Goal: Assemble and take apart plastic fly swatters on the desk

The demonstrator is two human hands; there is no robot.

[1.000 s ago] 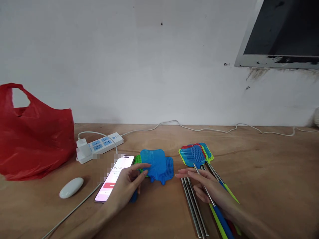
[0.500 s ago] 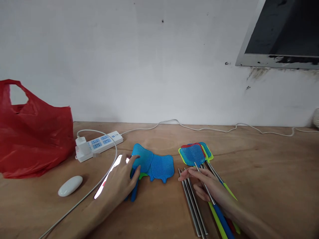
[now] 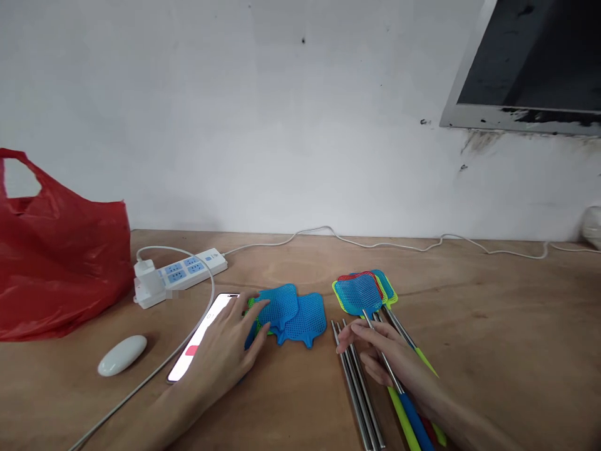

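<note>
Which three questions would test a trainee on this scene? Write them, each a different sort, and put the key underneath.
1. True or false: in the picture, the red bag stands to the left of the power strip.

2. Multiple choice: what colour is the handle of the metal rod in the right hand?
a) red
b) blue
c) white

3. Short answer: which hand partly hides the lit phone from the camera?

Key: 1. True. 2. b, blue. 3. The left hand.
</note>
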